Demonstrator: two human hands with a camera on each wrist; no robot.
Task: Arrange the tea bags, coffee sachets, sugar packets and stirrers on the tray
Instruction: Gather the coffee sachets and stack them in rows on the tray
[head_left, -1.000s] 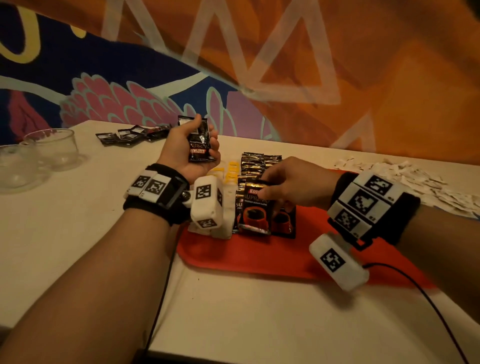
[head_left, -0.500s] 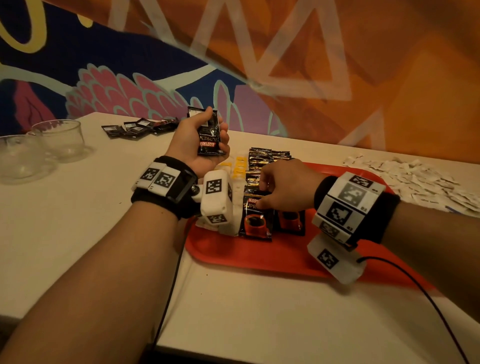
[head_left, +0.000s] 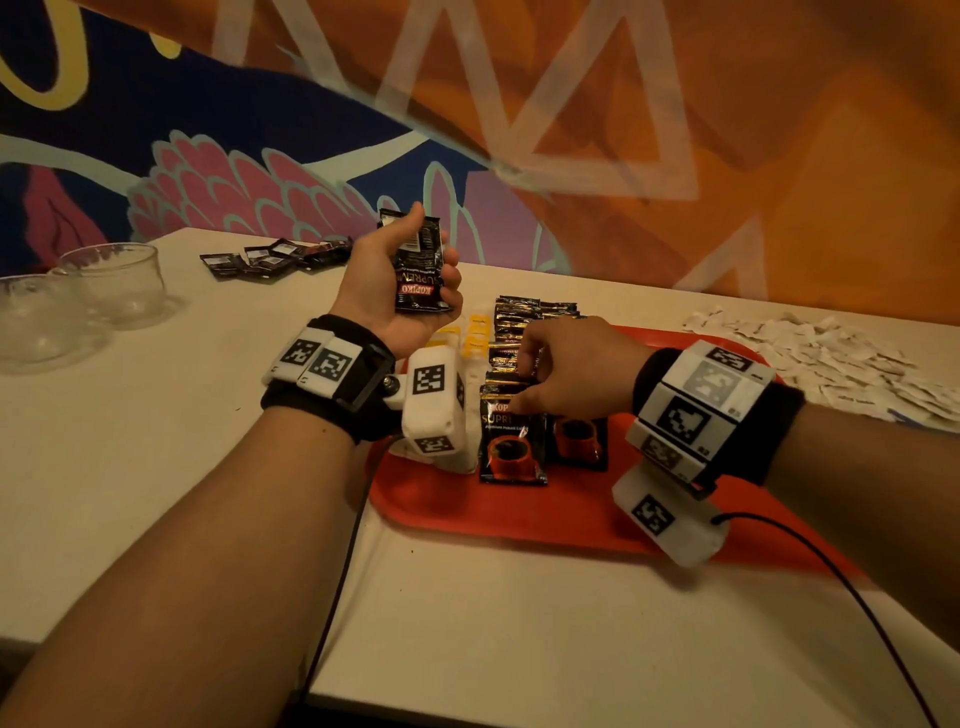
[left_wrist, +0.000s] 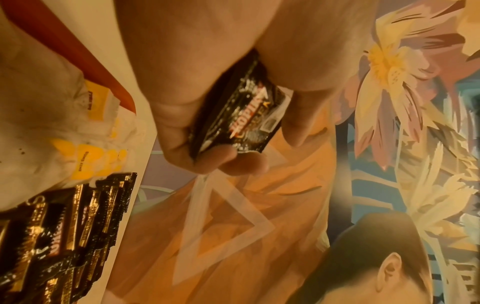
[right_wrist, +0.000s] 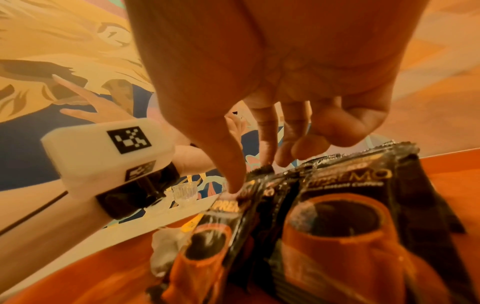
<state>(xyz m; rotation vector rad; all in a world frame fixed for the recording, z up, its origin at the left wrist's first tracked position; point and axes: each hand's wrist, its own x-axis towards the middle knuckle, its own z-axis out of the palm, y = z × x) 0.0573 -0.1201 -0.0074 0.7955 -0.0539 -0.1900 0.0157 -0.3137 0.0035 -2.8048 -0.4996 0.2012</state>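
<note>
My left hand (head_left: 395, 280) is raised over the table's left-centre, palm up, and grips a small stack of black coffee sachets (head_left: 418, 270); the left wrist view shows the fingers curled round that stack (left_wrist: 249, 115). A red tray (head_left: 519, 514) holds tea bags with yellow tags (head_left: 475, 332) and overlapping rows of coffee sachets (head_left: 524, 317). My right hand (head_left: 524, 384) is low over the tray. Its thumb and forefinger pinch the top edge of the nearest coffee sachet (head_left: 511, 441), which lies beside another (right_wrist: 350, 226).
A heap of white sugar packets (head_left: 831, 358) lies on the table right of the tray. Several loose coffee sachets (head_left: 270, 257) lie at the far left, near two glass bowls (head_left: 114, 280). A black cable (head_left: 857, 587) trails from my right wrist across the tray's corner.
My right hand has brought its coffee sachet down from above the tray onto the front of the row. My left hand has kept its stack and hardly moved.
</note>
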